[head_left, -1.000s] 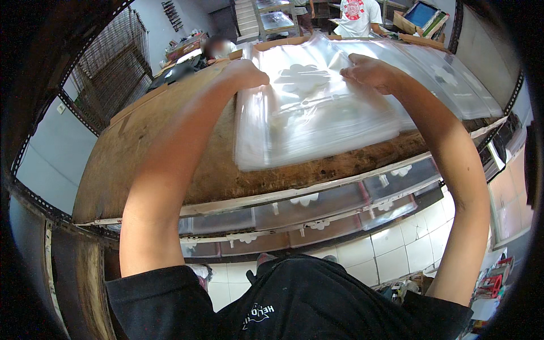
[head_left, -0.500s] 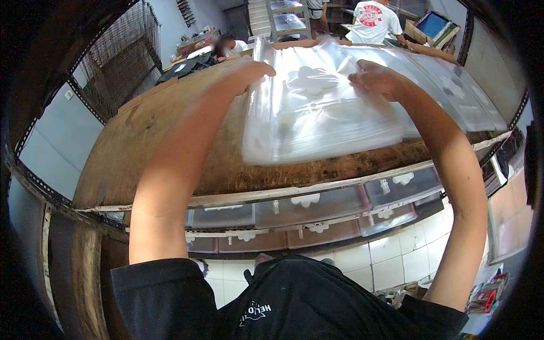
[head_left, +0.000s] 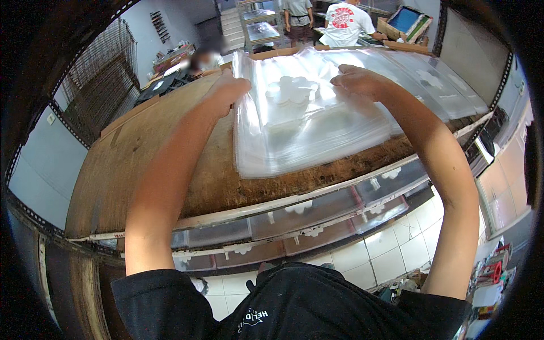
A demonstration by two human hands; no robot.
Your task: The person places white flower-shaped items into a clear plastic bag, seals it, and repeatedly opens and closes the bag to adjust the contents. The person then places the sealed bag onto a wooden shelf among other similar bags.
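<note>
A pile of clear plastic sheets (head_left: 306, 141) with a white flower-shaped patch lies across the wooden table in front of me. My left hand (head_left: 231, 93) is closed on the pile's far left edge, thumb and fingers pinching the raised film. Farther right, my right hand (head_left: 362, 84) has its fingers bent and closed on a fold of the film near the far side, and is slightly blurred. Between my hands the plastic is wrinkled and shiny. How many layers each hand holds cannot be made out.
Bare wood of the table (head_left: 141, 164) shows to the left. More clear sheets (head_left: 436, 82) lie at the right. Beneath the table edge are shelves holding flat flower-marked sheets (head_left: 306, 218). People stand beyond the table, one in a white shirt (head_left: 347, 25). A wire rack (head_left: 102, 73) stands far left.
My view has shifted and tilted, so the table, pile and hands appear farther left. Both hands still grip the plastic; the pile has hardly moved on the table.
</note>
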